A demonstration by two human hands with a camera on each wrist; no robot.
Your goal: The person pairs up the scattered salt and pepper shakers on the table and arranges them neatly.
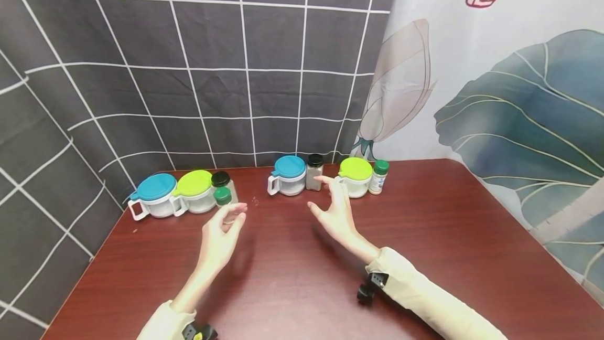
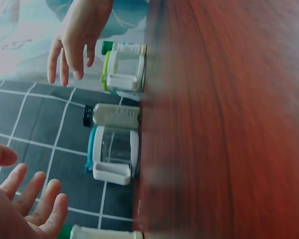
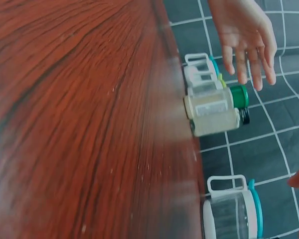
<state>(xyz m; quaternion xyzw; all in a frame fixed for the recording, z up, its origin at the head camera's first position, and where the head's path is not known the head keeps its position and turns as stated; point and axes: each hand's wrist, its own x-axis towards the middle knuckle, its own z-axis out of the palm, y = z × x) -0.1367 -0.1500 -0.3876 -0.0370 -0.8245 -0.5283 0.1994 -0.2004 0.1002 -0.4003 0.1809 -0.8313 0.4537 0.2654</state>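
Above the table, my left hand (image 1: 218,240) is in front of a small green-capped shaker (image 1: 223,196), partly covering it in the head view. In the left wrist view its fingers (image 2: 35,194) are loosely bent around nothing. My right hand (image 1: 338,216) is held with thumb and fingers apart, in front of a black-capped shaker (image 1: 313,176) and a lime-lidded jar (image 1: 356,171). It holds nothing, and in the left wrist view it hangs clear of the containers. A blue-lidded jar (image 1: 290,182) with a white handle stands left of that black-capped shaker.
Another blue-lidded jar (image 1: 160,206), a lime-lidded jar (image 1: 198,201) and a black-capped shaker (image 1: 222,178) stand at the back left. A green-capped shaker (image 1: 377,182) is at the right end. Behind the reddish-brown table (image 1: 292,277) hangs a dark gridded cloth (image 1: 273,93).
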